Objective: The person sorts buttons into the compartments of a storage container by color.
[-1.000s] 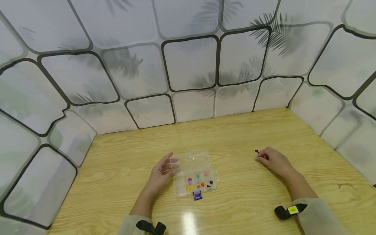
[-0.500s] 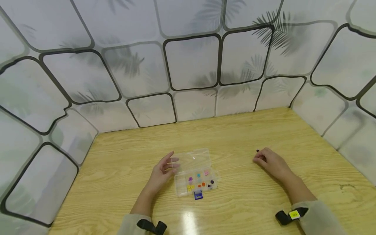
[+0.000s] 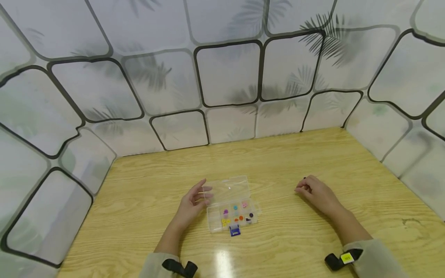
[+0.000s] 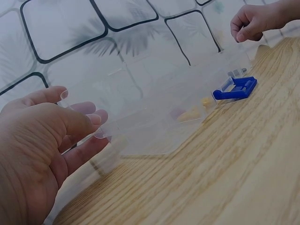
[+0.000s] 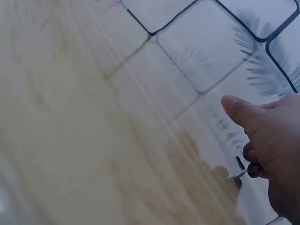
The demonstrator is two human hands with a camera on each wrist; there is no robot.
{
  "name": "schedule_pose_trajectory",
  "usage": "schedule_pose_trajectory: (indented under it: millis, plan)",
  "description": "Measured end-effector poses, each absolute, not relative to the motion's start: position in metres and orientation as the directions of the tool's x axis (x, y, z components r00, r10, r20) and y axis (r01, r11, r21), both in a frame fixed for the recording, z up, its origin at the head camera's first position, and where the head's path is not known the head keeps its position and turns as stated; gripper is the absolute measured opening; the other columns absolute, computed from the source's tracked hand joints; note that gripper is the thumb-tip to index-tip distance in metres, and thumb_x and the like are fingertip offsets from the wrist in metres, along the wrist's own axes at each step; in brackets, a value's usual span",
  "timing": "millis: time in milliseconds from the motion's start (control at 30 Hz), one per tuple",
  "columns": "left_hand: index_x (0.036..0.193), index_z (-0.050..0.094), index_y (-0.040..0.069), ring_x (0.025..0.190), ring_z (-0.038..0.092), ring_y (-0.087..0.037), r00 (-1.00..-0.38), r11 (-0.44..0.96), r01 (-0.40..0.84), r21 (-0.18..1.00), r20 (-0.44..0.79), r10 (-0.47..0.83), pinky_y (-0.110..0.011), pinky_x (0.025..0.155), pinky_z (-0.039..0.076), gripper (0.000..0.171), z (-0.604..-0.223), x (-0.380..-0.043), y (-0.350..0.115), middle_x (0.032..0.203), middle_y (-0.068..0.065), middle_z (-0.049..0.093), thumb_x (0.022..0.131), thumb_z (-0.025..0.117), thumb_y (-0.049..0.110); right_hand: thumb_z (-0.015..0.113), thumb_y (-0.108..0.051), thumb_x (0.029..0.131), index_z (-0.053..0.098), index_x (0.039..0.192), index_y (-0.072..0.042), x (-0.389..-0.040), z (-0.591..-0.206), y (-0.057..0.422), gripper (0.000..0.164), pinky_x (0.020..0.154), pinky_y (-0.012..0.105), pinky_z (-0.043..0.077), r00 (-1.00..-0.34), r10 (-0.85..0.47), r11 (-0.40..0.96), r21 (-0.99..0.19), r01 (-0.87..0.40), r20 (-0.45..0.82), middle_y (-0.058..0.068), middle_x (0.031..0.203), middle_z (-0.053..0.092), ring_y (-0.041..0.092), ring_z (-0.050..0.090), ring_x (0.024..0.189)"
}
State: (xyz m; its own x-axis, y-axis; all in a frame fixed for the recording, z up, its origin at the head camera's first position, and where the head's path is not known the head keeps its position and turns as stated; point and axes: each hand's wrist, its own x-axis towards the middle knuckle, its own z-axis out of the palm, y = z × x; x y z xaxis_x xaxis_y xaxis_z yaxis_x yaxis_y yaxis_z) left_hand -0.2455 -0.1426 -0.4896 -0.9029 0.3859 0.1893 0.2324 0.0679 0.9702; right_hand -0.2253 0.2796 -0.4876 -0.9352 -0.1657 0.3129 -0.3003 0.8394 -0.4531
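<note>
A clear plastic compartment box (image 3: 214, 225) lies on the table with its clear lid (image 3: 226, 189) raised at the back. At the lid's left edge, my left hand (image 3: 191, 202) holds on, with thumb and fingers on either side in the left wrist view. Several small coloured beads (image 3: 241, 218) sit in the compartments. To the right, my right hand (image 3: 320, 195) pinches thumb and fingers together above the table. A small dark round piece (image 5: 240, 162) on a thin strand (image 5: 243, 173) shows by its curled fingers; the fingers hide most of it.
A blue latch (image 3: 235, 230) hangs off the box's front edge over the wood-grain table (image 3: 278, 247). Patterned fabric walls (image 3: 226, 73) stand behind and at both sides. Both wrists carry black camera mounts (image 3: 333, 262).
My right hand has shifted a little left, toward the box. The dark round piece beside it is now mostly covered by the fingers. The left hand stays at the lid.
</note>
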Motion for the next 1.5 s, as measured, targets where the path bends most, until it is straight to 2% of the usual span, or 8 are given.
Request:
schedule_pose_trajectory:
  millis: [367,533,767,867,1000,1067,1267,1500]
  plan:
    - [0.146,0.03,0.003,0.114,0.055,-0.039,-0.893,0.054,0.25,0.967,0.208,0.399,-0.023,0.085,0.053,0.064,-0.491,-0.246,-0.144,0.13,-0.025,0.049,0.089,0.06,-0.004,0.067,-0.022,0.089,0.062,0.089,-0.02,-0.217,-0.479,0.244,0.005,0.06,0.024,0.046,-0.895,-0.286,0.798,-0.432,-0.42,0.342,-0.01,0.085,0.051,0.003,0.047,0.072]
    - [0.147,0.031,0.006,0.115,0.054,-0.039,-0.901,0.057,0.218,0.974,0.179,0.394,-0.024,0.086,0.053,0.065,-0.49,-0.246,-0.143,0.131,-0.023,0.049,0.089,0.059,-0.004,0.07,-0.019,0.085,0.061,0.087,-0.021,-0.215,-0.478,0.232,0.009,0.055,0.02,0.044,-0.851,-0.324,0.78,-0.391,-0.488,0.414,-0.012,0.083,0.05,-0.001,0.043,0.068]
    - [0.146,0.031,0.004,0.114,0.055,-0.038,-0.909,0.065,0.212,0.975,0.172,0.381,-0.024,0.087,0.052,0.064,-0.492,-0.245,-0.144,0.131,-0.022,0.05,0.089,0.06,-0.004,0.073,-0.015,0.082,0.059,0.087,-0.018,-0.212,-0.477,0.207,0.014,0.052,0.013,0.04,-0.693,-0.441,0.653,-0.326,-0.684,0.571,-0.011,0.082,0.051,-0.003,0.042,0.066]
    - [0.146,0.031,0.004,0.114,0.055,-0.038,-0.909,0.072,0.213,0.974,0.17,0.379,-0.024,0.087,0.052,0.064,-0.493,-0.245,-0.143,0.13,-0.022,0.05,0.089,0.06,-0.003,0.065,-0.026,0.089,0.059,0.087,-0.016,-0.213,-0.478,0.194,0.011,0.054,0.009,0.039,-0.604,-0.482,0.58,-0.285,-0.763,0.635,-0.009,0.083,0.053,-0.001,0.045,0.066]
    - [0.146,0.031,0.006,0.114,0.055,-0.035,-0.911,0.075,0.203,0.976,0.16,0.381,-0.025,0.088,0.052,0.064,-0.491,-0.247,-0.143,0.131,-0.02,0.051,0.09,0.06,-0.002,0.054,-0.033,0.095,0.059,0.088,-0.013,-0.214,-0.478,0.179,0.022,0.055,0.007,0.039,-0.521,-0.509,0.502,-0.255,-0.826,0.686,-0.006,0.082,0.054,0.002,0.047,0.065]
    - [0.147,0.03,0.007,0.114,0.055,-0.035,-0.908,0.074,0.201,0.977,0.157,0.39,-0.025,0.089,0.052,0.065,-0.491,-0.247,-0.143,0.131,-0.02,0.051,0.09,0.06,-0.002,0.056,-0.032,0.094,0.059,0.089,-0.013,-0.212,-0.479,0.174,0.02,0.056,0.007,0.04,-0.519,-0.514,0.485,-0.268,-0.832,0.683,-0.006,0.082,0.054,0.003,0.049,0.066]
    - [0.147,0.03,0.006,0.114,0.054,-0.039,-0.9,0.058,0.221,0.974,0.181,0.396,-0.025,0.088,0.052,0.065,-0.488,-0.249,-0.143,0.131,-0.022,0.05,0.09,0.06,-0.003,0.071,-0.019,0.084,0.06,0.089,-0.016,-0.206,-0.479,0.162,0.012,0.059,0.006,0.041,-0.594,-0.526,0.51,-0.334,-0.793,0.609,-0.01,0.085,0.053,0.0,0.05,0.071]
    - [0.147,0.031,0.007,0.115,0.055,-0.037,-0.906,0.08,0.207,0.975,0.16,0.393,-0.024,0.089,0.052,0.064,-0.49,-0.248,-0.143,0.132,-0.02,0.05,0.09,0.06,-0.001,0.076,-0.011,0.076,0.06,0.087,-0.014,-0.204,-0.481,0.159,0.021,0.058,0.006,0.04,-0.564,-0.544,0.494,-0.306,-0.814,0.621,-0.008,0.083,0.053,0.002,0.05,0.069]
